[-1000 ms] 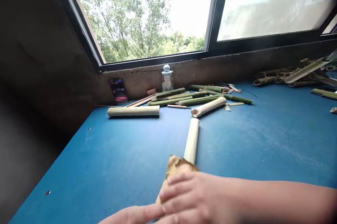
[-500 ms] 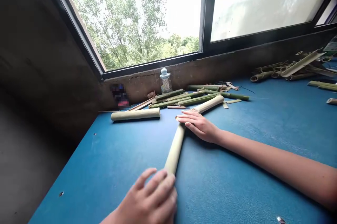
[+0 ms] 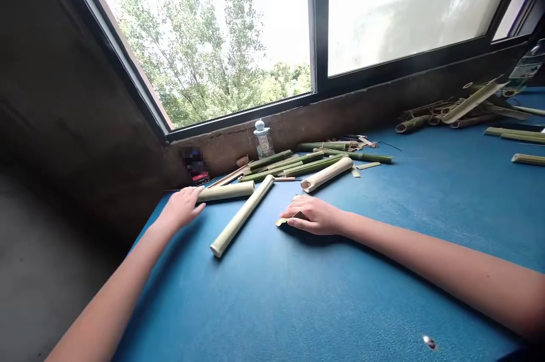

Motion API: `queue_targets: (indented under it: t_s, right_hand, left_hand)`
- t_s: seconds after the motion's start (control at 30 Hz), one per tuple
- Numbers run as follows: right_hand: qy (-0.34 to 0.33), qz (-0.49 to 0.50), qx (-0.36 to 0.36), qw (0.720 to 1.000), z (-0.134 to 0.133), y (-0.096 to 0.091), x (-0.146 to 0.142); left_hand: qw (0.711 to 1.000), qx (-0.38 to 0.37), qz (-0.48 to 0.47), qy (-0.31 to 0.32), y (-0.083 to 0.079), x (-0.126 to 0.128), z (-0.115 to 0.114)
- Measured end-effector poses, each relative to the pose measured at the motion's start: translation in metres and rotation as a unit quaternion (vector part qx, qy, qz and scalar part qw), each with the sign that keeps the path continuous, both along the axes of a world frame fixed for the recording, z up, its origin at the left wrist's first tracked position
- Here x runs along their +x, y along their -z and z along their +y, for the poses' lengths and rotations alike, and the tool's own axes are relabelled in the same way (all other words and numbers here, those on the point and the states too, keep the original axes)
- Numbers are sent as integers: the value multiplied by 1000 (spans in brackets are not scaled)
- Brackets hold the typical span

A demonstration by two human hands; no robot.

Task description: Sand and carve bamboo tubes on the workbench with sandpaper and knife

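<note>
My left hand (image 3: 182, 207) reaches far left and rests its fingers on the near end of a pale peeled bamboo tube (image 3: 225, 191) lying crosswise on the blue table (image 3: 323, 288). A second pale bamboo tube (image 3: 242, 215) lies at a slant between my hands, touched by neither. My right hand (image 3: 313, 215) lies palm down on the table with fingers pressed on a small tan sliver of bamboo husk (image 3: 286, 219). A third pale tube (image 3: 327, 173) lies just beyond my right hand.
Several green bamboo stalks (image 3: 298, 164) are heaped against the wall under the window, beside a small glass bottle (image 3: 263, 139). More bamboo pieces (image 3: 451, 112) lie at the far right. A dark wall borders the table on the left.
My left hand let go of the slanted tube's near end and reached out to the crosswise tube. The slanted tube swung leftward. My right hand drew back from it onto the husk sliver.
</note>
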State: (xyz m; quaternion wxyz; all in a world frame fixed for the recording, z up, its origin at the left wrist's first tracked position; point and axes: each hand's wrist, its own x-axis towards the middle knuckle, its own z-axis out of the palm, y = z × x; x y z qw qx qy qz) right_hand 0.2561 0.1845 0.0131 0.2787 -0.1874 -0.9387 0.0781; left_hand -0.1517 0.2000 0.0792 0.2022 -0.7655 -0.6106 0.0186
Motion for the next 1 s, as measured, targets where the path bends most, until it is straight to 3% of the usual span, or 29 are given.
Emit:
queue_targets:
  t_s: [0.13, 0.23, 0.43, 0.63, 0.83, 1.0]
  right_hand:
    - [15, -5, -2, 1000, -3, 1, 0]
    - [31, 0, -4, 1000, -4, 2, -1]
    - [29, -5, -16, 999, -6, -2, 1]
    - [2, -36, -14, 999, -21, -4, -5]
    - [-1, -68, -8, 998, -50, -4, -19]
    - [1, -73, -30, 997, -42, -2, -12]
  left_hand:
    - [999, -35, -26, -32, 14, 3, 36]
    - [997, -43, -38, -48, 13, 1, 38]
    - [994, -78, -53, -64, -5, -21, -5]
    - [985, -64, -82, -136, 7, -44, -53]
    - [981, -21, -74, -179, 10, -23, -67]
    - [968, 4, -108, -226, 8, 4, -74]
